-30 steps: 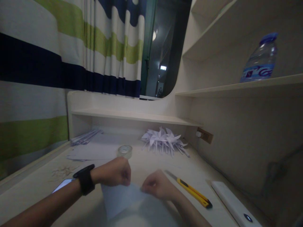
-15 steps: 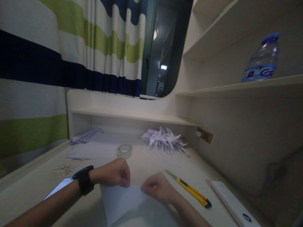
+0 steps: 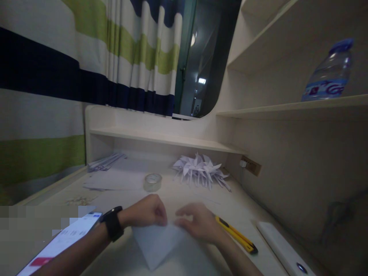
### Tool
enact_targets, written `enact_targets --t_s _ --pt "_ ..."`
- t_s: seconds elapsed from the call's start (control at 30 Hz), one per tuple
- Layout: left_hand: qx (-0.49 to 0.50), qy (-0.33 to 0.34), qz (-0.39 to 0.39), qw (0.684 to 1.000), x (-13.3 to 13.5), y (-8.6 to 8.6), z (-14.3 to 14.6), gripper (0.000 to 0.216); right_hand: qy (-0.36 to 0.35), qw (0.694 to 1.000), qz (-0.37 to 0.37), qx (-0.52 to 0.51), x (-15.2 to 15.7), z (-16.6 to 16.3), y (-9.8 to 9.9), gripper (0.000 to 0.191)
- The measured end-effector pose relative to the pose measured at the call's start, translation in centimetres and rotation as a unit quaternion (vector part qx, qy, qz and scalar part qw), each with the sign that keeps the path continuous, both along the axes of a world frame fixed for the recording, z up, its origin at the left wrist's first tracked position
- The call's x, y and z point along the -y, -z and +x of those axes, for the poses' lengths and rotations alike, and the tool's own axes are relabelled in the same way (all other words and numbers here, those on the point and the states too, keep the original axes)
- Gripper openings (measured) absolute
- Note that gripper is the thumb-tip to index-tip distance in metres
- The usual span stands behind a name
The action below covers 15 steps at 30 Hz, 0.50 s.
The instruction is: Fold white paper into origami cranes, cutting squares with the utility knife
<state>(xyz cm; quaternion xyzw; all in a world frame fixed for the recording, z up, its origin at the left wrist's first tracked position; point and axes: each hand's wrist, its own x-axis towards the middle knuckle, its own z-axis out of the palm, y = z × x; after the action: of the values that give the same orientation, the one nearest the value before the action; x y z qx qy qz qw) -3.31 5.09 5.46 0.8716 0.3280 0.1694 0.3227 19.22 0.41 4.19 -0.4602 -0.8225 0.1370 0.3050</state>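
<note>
The white paper [image 3: 156,243] is pinched at its top edge by the left hand [image 3: 146,214] and right hand [image 3: 201,226]; both grips are closed on it. The fold should be pressed flat on the counter [image 3: 184,195].

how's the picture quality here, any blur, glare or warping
Head view: dim overall, the paper sheet and both hands soft with blur; a pixelated patch sits at the lower left beside the lit phone screen; a ceiling light glares in the dark window; wide-angle warping bends the shelf lines.
</note>
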Motion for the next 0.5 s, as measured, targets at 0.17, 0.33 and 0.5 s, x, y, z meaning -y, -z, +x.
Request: enact_targets --t_s 0.17,0.33,0.5 --pt "0.022 0.005 0.007 1.000 -0.1 1.4 0.1 0.022 -0.011 0.997 -0.062 0.054 -0.9 -1.3 0.6 0.017" --pt "0.020 0.015 -0.023 0.999 -0.1 2.4 -0.7 0.024 -0.044 0.992 -0.091 0.079 -1.1 -0.5 0.2 0.018" --pt "0.029 0.020 -0.027 0.999 -0.2 3.0 -1.2 0.024 -0.067 0.986 -0.097 0.115 -1.8 0.4 0.3 0.017"
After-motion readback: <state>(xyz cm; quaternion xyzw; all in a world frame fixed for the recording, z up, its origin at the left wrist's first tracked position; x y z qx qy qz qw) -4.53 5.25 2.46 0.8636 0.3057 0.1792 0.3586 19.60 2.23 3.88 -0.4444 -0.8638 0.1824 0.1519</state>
